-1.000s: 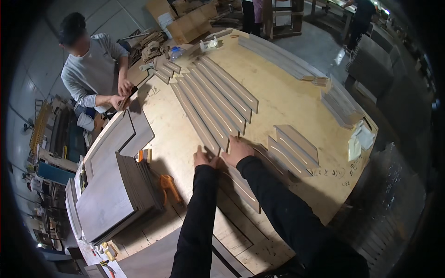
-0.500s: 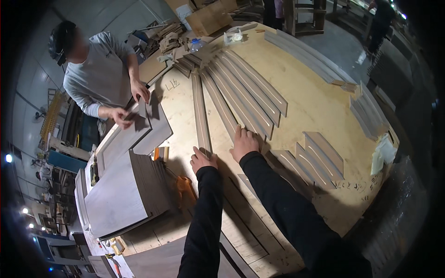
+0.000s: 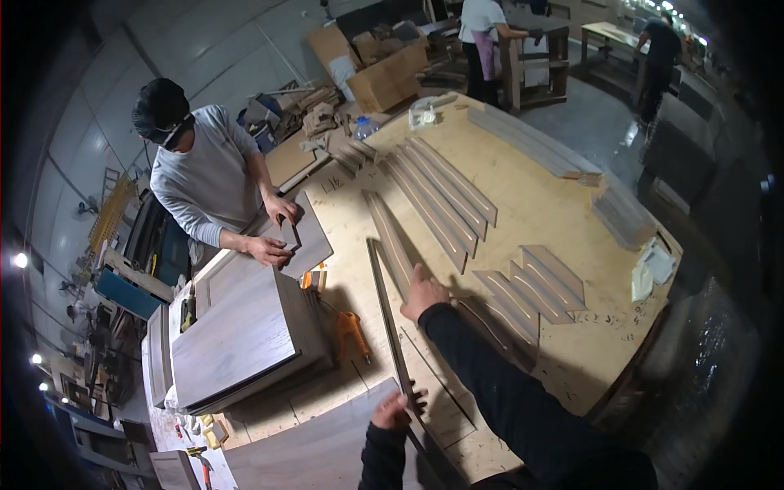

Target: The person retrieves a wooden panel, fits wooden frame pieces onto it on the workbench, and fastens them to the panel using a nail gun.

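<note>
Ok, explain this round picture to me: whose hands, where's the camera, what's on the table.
There's no machine here: a person in black sleeves wears the camera on their head, looking down, and its wide lens bends straight edges. The bare left hand holds a long, narrow strip; the bare right hand is at the near end of a pale-lined strip. On the table lie more such strips, a stack of panels and an orange tool. A co-worker handles a small piece.

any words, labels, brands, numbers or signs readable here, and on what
Handwritten marks on the tabletop, toward its far left: too small to read reliably.
More handwriting on the tabletop, beside the cream-lined strips: too blurred to read.
No other text shows clearly.
</note>
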`<control>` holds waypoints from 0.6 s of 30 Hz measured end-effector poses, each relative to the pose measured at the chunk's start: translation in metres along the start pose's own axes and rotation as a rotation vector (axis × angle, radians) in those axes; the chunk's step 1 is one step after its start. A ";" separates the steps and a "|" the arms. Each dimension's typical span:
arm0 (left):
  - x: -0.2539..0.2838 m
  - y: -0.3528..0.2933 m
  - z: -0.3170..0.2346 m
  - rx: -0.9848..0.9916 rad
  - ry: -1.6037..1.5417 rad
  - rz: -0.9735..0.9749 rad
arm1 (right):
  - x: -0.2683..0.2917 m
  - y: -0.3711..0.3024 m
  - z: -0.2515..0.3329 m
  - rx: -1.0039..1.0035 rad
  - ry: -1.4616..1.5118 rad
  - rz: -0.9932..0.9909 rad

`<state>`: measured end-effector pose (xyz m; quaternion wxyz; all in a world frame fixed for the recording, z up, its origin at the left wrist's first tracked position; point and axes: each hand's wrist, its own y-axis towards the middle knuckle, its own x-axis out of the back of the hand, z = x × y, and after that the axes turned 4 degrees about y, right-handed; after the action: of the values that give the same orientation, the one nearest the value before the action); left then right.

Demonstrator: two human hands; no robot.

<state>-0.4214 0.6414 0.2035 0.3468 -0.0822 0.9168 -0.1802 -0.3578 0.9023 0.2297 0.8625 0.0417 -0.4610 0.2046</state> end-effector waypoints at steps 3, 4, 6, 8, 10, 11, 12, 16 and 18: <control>-0.021 -0.058 0.028 0.001 0.000 -0.050 | -0.003 -0.055 0.000 0.007 -0.074 0.025; -0.024 -0.075 0.035 -0.006 0.004 -0.066 | 0.000 -0.078 0.002 -0.007 -0.064 0.062; -0.028 -0.106 0.048 -0.015 0.017 -0.089 | -0.010 -0.121 -0.008 0.012 -0.085 0.066; -0.015 -0.136 0.062 -0.033 -0.004 -0.052 | -0.015 -0.164 -0.014 0.007 -0.098 0.119; -0.008 -0.165 0.075 -0.027 0.013 -0.043 | -0.020 -0.196 -0.032 -0.031 -0.130 0.099; -0.006 -0.182 0.080 -0.016 0.029 -0.061 | -0.023 -0.210 -0.043 -0.053 -0.150 0.085; -0.007 -0.201 0.083 -0.008 0.046 -0.080 | -0.023 -0.224 -0.049 -0.044 -0.145 0.065; 0.006 -0.276 0.101 -0.143 0.295 -0.134 | -0.021 -0.284 -0.048 0.183 0.136 -0.061; 0.021 -0.316 0.118 -0.214 0.443 -0.146 | -0.008 -0.303 -0.014 0.214 0.661 0.167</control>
<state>-0.3505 0.3120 0.2309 0.1127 -0.1430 0.9759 -0.1202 -0.2321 0.6273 0.2501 0.9361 0.0256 -0.1348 0.3238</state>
